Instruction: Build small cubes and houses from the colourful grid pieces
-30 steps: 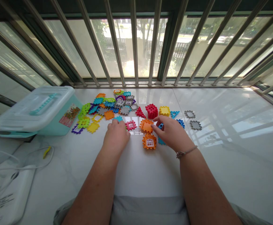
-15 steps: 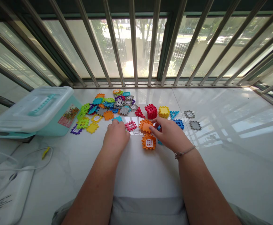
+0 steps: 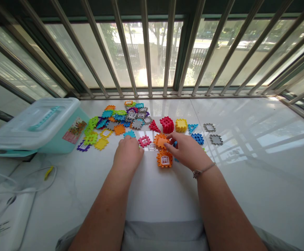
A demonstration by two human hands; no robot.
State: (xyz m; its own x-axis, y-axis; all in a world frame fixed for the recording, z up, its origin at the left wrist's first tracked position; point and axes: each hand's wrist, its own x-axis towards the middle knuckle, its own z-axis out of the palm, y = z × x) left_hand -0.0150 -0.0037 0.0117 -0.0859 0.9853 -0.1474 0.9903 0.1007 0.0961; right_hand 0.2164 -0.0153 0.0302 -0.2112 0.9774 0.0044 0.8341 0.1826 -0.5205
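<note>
An orange stack of notched plastic tiles sits between your hands on a glossy white surface; with that stack as the clock's centre, an orange tile with a white lattice window lies at six o'clock, a red lattice tile at nine, and a red tile stack near twelve. Your right hand, at four o'clock, has thumb and forefinger curved around the stack's right edge, seemingly touching; whether they grip, you cannot tell; your left hand, at eight, has its fingers bent down, tips hidden, contents unclear. The tiles look light, stiff, smooth and hardly fragile; best pinched by opposite toothed edges, since a loose stack could slide apart.
</note>
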